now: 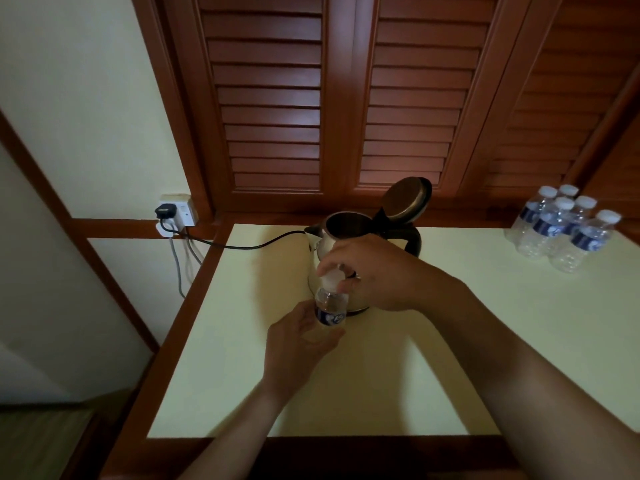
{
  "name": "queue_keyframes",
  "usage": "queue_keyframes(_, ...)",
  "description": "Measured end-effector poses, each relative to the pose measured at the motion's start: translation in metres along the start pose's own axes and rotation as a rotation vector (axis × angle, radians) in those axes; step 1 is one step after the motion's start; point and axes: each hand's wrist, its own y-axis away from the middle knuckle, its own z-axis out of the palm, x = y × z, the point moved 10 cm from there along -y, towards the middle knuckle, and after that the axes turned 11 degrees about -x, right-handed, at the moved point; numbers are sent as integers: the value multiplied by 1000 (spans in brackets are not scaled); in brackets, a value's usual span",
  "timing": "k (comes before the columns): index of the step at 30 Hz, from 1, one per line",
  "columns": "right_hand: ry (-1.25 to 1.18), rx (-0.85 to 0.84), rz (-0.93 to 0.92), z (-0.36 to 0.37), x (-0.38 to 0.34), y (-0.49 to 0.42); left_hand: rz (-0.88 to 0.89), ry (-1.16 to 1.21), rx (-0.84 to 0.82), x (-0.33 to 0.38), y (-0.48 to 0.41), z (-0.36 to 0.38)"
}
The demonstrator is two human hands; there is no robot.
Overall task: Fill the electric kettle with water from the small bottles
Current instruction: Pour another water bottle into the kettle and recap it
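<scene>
A steel electric kettle (341, 226) stands at the back of the table with its lid (407, 199) swung up and its mouth uncovered. In front of it my left hand (298, 341) grips a small clear water bottle (330, 308) with a blue label, held upright above the tabletop. My right hand (370, 271) comes over from the right and its fingers pinch the bottle's white cap (330, 277). My right hand covers part of the kettle's body.
Several more small bottles (562, 226) stand grouped at the table's back right. The kettle's black cord (242, 244) runs left to a wall socket (176, 209). The cream tabletop (381, 382) has a wooden border; louvred wooden doors rise behind.
</scene>
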Motion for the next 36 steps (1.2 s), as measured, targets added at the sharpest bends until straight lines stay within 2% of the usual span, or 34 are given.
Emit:
queue_keyframes(5,53,12,84,-1,-1,-2,0,-23,4,1,0,-1)
queue_keyframes(8,199,24,151,-1,-6,-3,-11,-28,9,-2,0,-2)
queue_keyframes(13,358,182,285,0,-5,-3,-40,-52,24,-10,0,-2)
queue_keyframes(18,402,287,414,3,-3,6,-12,-45,-13,-11,0,1)
queue_keyframes(19,350,301,404,3,-3,10,-19,-25,-6,-12,1,0)
queue_keyframes(22,-5,315,379,17,9,34,-10,-8,16,-11,1,-2)
queue_keyframes(24,-132,371,361,32,17,55,25,-40,14,-6,0,1)
queue_keyframes(27,-225,444,322,53,33,81,51,-7,-18,5,-1,16)
queue_keyframes(32,-409,562,422,58,78,128,151,13,-167,54,-10,74)
queue_keyframes(36,-413,708,502,49,131,176,209,-21,-363,90,-26,139)
